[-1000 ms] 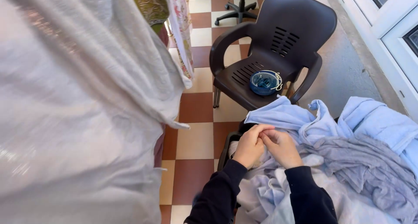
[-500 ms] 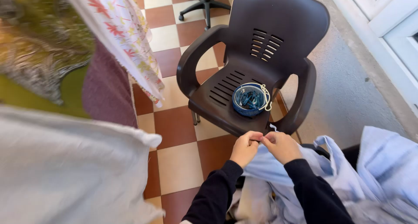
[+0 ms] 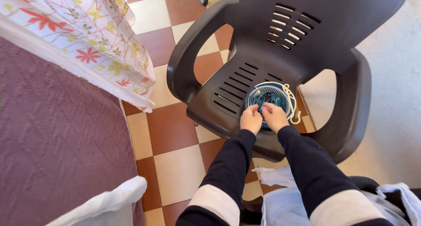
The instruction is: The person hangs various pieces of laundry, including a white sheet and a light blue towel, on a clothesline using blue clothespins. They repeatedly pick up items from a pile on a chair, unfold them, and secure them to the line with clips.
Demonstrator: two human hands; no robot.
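A small round blue basket (image 3: 280, 91) with blue clothespins and a cream cord handle sits on the seat of a dark brown plastic armchair (image 3: 206, 68). Both of my hands reach into it, in black sleeves with a white band. My left hand (image 3: 251, 119) rests curled at the basket's near rim. My right hand (image 3: 275, 115) is beside it, fingertips among the clothespins. Whether either hand has taken hold of a clothespin is hidden by the fingers.
A purple textured cloth (image 3: 57, 134) hangs at the left, with a white floral cloth (image 3: 87, 41) above it and a white cloth edge (image 3: 109, 202) below. Light blue laundry (image 3: 285, 204) lies at the bottom right. The floor has brown and cream tiles (image 3: 175, 134).
My hands have let go of the light blue laundry and moved forward to the basket on the chair. The view has swung closer to the chair.
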